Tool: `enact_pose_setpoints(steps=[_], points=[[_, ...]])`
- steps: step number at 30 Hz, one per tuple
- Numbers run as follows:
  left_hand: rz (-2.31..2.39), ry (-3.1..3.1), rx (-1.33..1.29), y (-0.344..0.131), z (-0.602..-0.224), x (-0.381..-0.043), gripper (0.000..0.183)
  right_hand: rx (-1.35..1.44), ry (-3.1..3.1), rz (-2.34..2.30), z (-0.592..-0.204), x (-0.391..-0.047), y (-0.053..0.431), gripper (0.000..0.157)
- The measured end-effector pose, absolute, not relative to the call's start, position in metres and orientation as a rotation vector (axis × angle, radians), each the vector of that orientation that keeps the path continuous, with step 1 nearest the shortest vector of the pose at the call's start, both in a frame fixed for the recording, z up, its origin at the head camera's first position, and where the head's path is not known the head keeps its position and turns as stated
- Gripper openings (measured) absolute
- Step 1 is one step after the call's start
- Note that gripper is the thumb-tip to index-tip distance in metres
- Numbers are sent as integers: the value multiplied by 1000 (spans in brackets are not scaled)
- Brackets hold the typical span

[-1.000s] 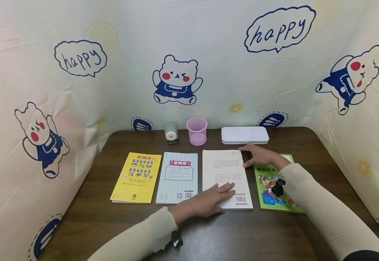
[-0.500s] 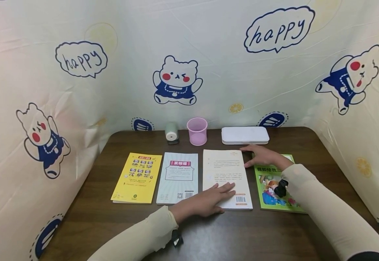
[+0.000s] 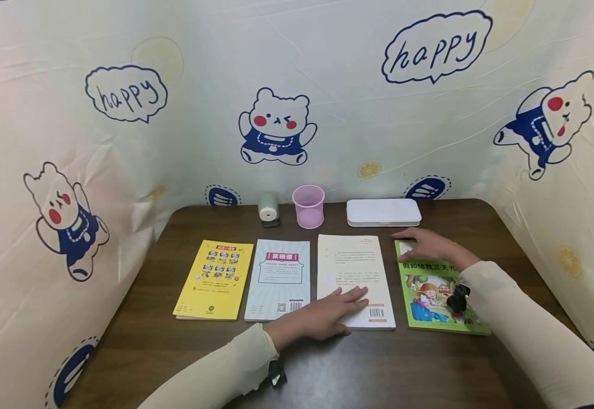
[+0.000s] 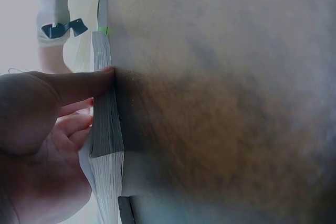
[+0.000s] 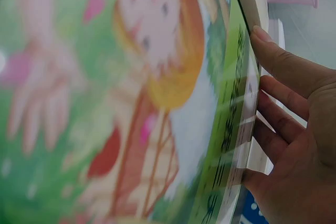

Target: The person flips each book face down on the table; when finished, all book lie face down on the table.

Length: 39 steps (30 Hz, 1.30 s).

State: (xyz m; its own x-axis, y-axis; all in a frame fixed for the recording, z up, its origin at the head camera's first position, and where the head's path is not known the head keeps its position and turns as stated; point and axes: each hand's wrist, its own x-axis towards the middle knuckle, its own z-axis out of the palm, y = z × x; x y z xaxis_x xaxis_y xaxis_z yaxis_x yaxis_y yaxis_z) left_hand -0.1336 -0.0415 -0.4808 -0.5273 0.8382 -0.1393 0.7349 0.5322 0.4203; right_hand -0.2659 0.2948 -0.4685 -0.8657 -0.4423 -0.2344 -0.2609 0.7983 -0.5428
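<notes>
My left hand (image 3: 319,315) rests on the lower part of a cream paperback book (image 3: 348,264), fingers spread over its cover. In the left wrist view its thumb (image 4: 84,85) lies straight across the book's page edge. My right hand (image 3: 436,248) is at the upper left corner of a green picture book (image 3: 432,301), which lies just right of the cream one. Close up in the right wrist view, the thumb and loosely bent fingers are right at the edges of the green cover (image 5: 210,129).
Left of the cream book lie a pale blue book (image 3: 278,278) and a yellow book (image 3: 215,278), all in one row. Along the back stand a small green pencil sharpener (image 3: 268,209), a pink cup (image 3: 309,210) and a white pencil case (image 3: 383,212). A printed curtain (image 3: 276,45) surrounds the table.
My right hand has moved right, from the cream book's upper right edge to the green book's upper left corner, uncovering more of its cover. The left hand has stayed in place.
</notes>
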Motion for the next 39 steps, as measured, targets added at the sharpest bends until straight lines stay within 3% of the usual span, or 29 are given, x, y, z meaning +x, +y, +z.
enact_pose_setpoints(steps=[10,39], points=[[459,2454,1298,-42,-483,-134,74,-391,2630,-749,-466,-260,313,65],[395,2485,1311,-40,-484,-132,74,-342,2708,-715,-470,-252,372,65]])
